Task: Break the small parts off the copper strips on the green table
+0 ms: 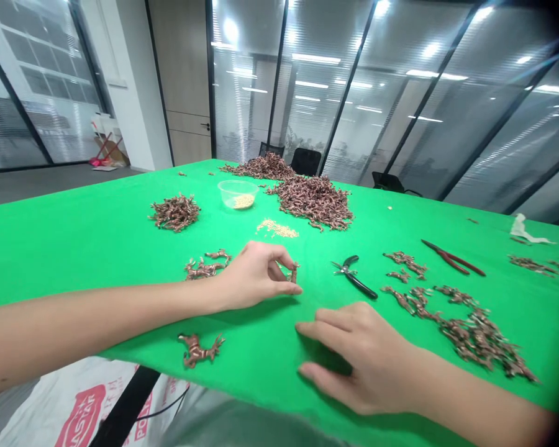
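My left hand [256,273] rests on the green table [74,242], thumb and fingers pinched on a small brown metal charm [294,274]. Just left of that hand lies a small cluster of the same brown charms [205,267]. My right hand [358,357] lies flat on the cloth near the front edge, fingers stretched toward the left, holding nothing. One reindeer-shaped charm [199,349] lies alone at the front edge below my left forearm. Black-handled pliers [355,277] lie just beyond my right hand.
Large heaps of brown charms [314,200] sit at the back; a smaller heap [175,212] is at the left and a strewn line [470,332] at the right. A clear tub [237,193] holds pale beads, more pale beads [277,229] lie loose. Red-handled pliers [453,257] lie right.
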The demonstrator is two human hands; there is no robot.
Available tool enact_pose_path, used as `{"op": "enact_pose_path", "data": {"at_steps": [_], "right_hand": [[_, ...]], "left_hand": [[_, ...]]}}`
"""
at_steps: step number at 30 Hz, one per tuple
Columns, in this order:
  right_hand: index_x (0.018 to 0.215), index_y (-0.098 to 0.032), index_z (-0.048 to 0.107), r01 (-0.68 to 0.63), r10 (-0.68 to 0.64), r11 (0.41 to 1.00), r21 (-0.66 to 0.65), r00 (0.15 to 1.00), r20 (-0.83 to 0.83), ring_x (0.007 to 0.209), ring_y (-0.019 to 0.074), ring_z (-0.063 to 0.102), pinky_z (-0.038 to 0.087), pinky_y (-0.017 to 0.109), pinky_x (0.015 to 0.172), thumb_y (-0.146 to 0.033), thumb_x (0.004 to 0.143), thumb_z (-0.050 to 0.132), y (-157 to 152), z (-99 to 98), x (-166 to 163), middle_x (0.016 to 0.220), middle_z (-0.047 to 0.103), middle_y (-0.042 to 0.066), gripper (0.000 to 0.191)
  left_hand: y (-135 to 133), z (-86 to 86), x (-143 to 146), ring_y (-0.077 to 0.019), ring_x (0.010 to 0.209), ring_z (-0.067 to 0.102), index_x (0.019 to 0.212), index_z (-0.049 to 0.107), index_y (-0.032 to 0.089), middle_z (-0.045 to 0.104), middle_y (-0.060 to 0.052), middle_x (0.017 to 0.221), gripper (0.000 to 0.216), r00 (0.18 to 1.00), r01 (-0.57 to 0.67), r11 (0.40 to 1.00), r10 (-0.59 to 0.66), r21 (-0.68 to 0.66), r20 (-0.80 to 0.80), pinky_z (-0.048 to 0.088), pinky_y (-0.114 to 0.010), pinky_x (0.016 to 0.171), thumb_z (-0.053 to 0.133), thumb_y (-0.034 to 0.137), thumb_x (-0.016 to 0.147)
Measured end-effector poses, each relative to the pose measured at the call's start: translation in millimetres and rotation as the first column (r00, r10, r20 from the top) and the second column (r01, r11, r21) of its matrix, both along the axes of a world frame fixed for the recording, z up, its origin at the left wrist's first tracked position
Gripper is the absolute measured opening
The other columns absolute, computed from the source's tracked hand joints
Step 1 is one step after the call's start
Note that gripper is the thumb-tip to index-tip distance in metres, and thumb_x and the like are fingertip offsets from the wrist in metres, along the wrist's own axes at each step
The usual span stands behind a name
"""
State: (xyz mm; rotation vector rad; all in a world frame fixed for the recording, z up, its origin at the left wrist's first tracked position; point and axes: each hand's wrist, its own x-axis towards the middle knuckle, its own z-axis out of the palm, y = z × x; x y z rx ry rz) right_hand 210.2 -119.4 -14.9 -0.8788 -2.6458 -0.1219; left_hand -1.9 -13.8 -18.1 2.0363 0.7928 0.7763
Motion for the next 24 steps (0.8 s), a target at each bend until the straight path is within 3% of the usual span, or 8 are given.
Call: {"op": "enact_pose_path", "data": {"at_steps": [5, 8, 12, 16, 21, 24], "right_hand": [[0.102, -0.015, 0.064, -0.123, 0.123, 0.992, 0.028, 0.992, 0.009, 0.056, 0.0173, 0.053, 0.031, 0.033, 0.054, -0.046, 0.101, 0.047, -16.5, 0.2, -7.6, 0.069, 0.060, 0.002, 0.035], [0.099, -0.016, 0.065, -0.142, 0.142, 0.990, 0.013, 0.990, 0.027, 0.056, 0.0167, 0.053, 0.034, 0.033, 0.054, -0.039, 0.102, 0.047, -21.5, 1.3, -10.3, 0.068, 0.060, 0.001, 0.029], [0.094, -0.017, 0.066, -0.140, 0.141, 0.990, -0.028, 0.989, 0.037, 0.058, 0.0139, 0.056, 0.038, 0.030, 0.056, -0.019, 0.099, 0.054, -30.0, 2.0, -14.6, 0.069, 0.061, -0.001, 0.013], [0.084, -0.017, 0.066, -0.133, 0.132, 0.991, 0.020, 0.990, 0.050, 0.053, 0.0128, 0.050, 0.037, 0.030, 0.053, -0.012, 0.098, 0.053, -35.9, 2.9, -18.8, 0.063, 0.057, -0.002, 0.020], [0.076, -0.017, 0.062, -0.201, 0.205, 0.979, -0.045, 0.972, 0.113, 0.050, 0.0123, 0.046, 0.036, 0.030, 0.051, -0.009, 0.097, 0.050, -35.9, 7.8, -22.2, 0.064, 0.058, -0.001, 0.025], [0.078, -0.018, 0.061, -0.169, 0.171, 0.984, -0.052, 0.985, 0.037, 0.051, 0.0117, 0.049, 0.037, 0.028, 0.052, -0.008, 0.095, 0.051, -36.3, 6.2, -24.4, 0.065, 0.060, -0.001, 0.022]], "left_hand": [[0.0, -0.5, -0.1, -0.0197, 0.077, 0.074, 0.095, 0.069, 0.015, 0.077, -0.005, 0.083, 0.034, 0.994, -0.058, 0.971, 0.078, 0.232, -0.079, 0.056, -0.030, 0.073, 0.083, 0.038, 0.073], [-0.5, 0.0, -0.1, -0.0190, 0.082, 0.073, 0.093, 0.070, 0.017, 0.077, -0.004, 0.088, 0.032, 0.986, -0.068, 0.935, 0.117, 0.348, -0.123, 0.053, -0.031, 0.079, 0.083, 0.039, 0.074], [-0.7, 0.2, 0.1, -0.0183, 0.084, 0.072, 0.092, 0.070, 0.018, 0.077, -0.002, 0.090, 0.030, 0.981, -0.064, 0.929, 0.125, 0.364, -0.145, 0.051, -0.030, 0.079, 0.083, 0.039, 0.075], [-0.2, -1.4, -0.4, -0.0185, 0.085, 0.072, 0.092, 0.069, 0.018, 0.077, -0.003, 0.092, 0.031, 0.981, -0.054, 0.926, 0.120, 0.375, -0.153, 0.051, -0.029, 0.079, 0.082, 0.040, 0.075], [-0.2, -2.9, 0.0, -0.0201, 0.088, 0.071, 0.092, 0.070, 0.018, 0.076, -0.003, 0.092, 0.031, 0.974, -0.077, 0.915, 0.153, 0.396, -0.165, 0.051, -0.031, 0.080, 0.082, 0.041, 0.075], [-0.5, -2.4, 0.5, -0.0212, 0.090, 0.070, 0.092, 0.070, 0.019, 0.076, -0.003, 0.094, 0.031, 0.969, -0.088, 0.903, 0.176, 0.419, -0.175, 0.050, -0.032, 0.081, 0.081, 0.042, 0.075]]}}
